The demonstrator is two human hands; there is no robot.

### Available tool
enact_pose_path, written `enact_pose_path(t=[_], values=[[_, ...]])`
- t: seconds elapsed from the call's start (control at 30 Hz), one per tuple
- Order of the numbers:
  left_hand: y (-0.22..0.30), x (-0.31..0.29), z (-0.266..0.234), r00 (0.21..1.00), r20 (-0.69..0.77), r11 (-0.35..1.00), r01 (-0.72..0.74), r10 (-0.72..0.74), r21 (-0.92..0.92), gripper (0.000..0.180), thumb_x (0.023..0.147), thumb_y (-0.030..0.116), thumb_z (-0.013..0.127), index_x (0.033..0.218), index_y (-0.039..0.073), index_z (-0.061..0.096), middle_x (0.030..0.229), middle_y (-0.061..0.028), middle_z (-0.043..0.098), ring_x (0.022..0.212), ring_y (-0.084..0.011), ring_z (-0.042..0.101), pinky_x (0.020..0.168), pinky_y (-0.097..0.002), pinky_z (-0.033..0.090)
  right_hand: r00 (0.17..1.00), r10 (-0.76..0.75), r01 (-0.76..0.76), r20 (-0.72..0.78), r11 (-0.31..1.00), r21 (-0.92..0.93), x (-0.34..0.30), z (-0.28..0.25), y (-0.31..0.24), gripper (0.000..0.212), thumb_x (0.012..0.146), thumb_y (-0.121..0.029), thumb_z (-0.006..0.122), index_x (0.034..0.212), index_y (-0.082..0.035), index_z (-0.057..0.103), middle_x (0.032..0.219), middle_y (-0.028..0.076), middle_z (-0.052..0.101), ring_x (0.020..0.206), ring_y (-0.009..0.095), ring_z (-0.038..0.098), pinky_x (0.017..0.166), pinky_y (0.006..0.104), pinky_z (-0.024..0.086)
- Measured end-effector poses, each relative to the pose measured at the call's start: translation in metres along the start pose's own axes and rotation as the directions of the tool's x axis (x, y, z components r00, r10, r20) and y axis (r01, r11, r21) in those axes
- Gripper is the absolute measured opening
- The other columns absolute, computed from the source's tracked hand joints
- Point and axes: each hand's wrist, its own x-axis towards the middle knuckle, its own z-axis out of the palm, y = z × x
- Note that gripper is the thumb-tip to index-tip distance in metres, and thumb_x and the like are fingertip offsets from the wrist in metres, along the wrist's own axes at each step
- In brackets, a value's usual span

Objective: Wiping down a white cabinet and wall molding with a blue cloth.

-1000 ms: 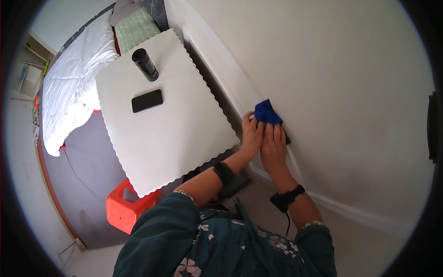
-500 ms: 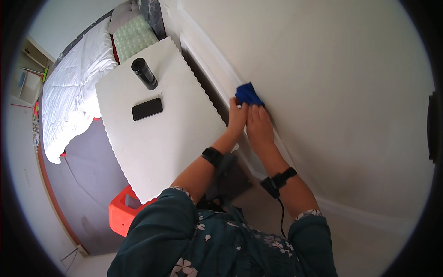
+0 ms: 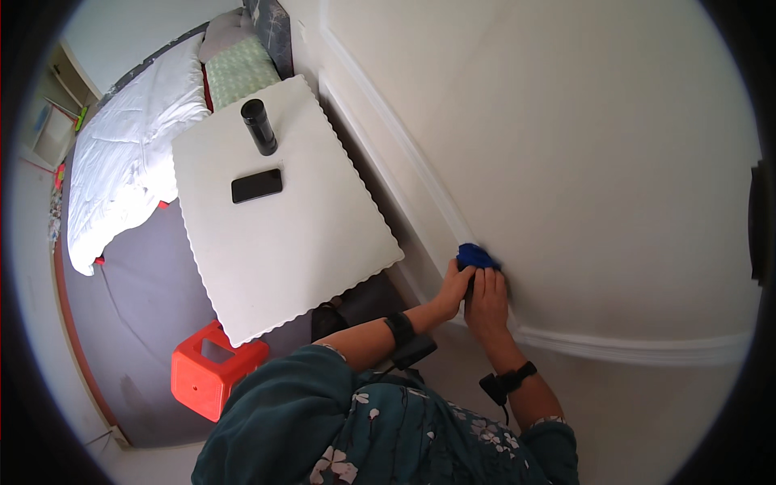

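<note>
A bunched blue cloth (image 3: 477,256) is pressed against the white moulding (image 3: 420,166) that runs along the pale wall (image 3: 614,162). My right hand (image 3: 487,303) lies over the cloth's near edge, fingers together and bent onto it. Close on its left, my left hand (image 3: 454,289) pinches the cloth's lower left side with thumb and fingers. The two hands touch or nearly touch. Part of the cloth is hidden under my fingers. Each wrist wears a black strap with a small dark device.
Left of my arms stands a scalloped white table (image 3: 315,250) holding a black bottle (image 3: 259,128) and a dark phone (image 3: 256,186). A red plastic stool (image 3: 202,384) is by its near corner. Beyond is a bed with a white quilt (image 3: 133,137). More moulding (image 3: 630,349) crosses the wall at right.
Both hands and the blue cloth have slid down along the moulding toward me and slightly right, to near its corner. The view has shifted a little.
</note>
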Motion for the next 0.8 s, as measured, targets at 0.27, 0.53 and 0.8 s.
enact_pose_path(t=[0.27, 0.53, 0.8], values=[[0.068, 0.067, -0.05, 0.926, -0.113, 0.923, -0.337, 0.361, 0.183, 0.032, 0.091, 0.03, 0.061, 0.106, 0.001, 0.055, 0.095, -0.0118, 0.062, 0.091, -0.02, 0.06, 0.078, -0.0335, 0.049, 0.981, -0.149, 0.123, -0.127, 0.973, -0.193, 0.107, 0.039, -0.034, 0.047, 0.079, -0.007, 0.058, 0.122, 0.011, 0.051, 0.112, 0.025, 0.055, 0.108, 0.04, 0.053, 0.095, 0.0446, 0.046], [0.185, 0.217, -0.164, 0.402, 0.32, 0.114, -0.756, 0.858, 0.644, 0.042, 0.093, 0.03, 0.059, 0.114, -0.005, 0.049, 0.092, -0.0183, 0.06, 0.085, -0.024, 0.058, 0.075, -0.0382, 0.048, 0.96, -0.226, 0.186, -0.164, 0.956, -0.226, 0.284, 0.096, -0.076, 0.047, 0.081, -0.009, 0.056, 0.123, 0.012, 0.053, 0.116, 0.022, 0.054, 0.109, 0.035, 0.05, 0.096, 0.0394, 0.044], [0.329, 0.256, -0.18, 0.448, 0.392, -0.124, -0.518, 0.803, 0.847, 0.023, 0.089, 0.02, 0.059, 0.102, 0.001, 0.056, 0.091, -0.0178, 0.059, 0.094, -0.0305, 0.057, 0.081, -0.0386, 0.046, 0.967, -0.224, 0.189, -0.121, 0.95, -0.247, 0.413, 0.133, -0.094, 0.048, 0.081, -0.012, 0.058, 0.123, 0.01, 0.052, 0.115, 0.017, 0.054, 0.108, 0.029, 0.049, 0.092, 0.0338, 0.043]])
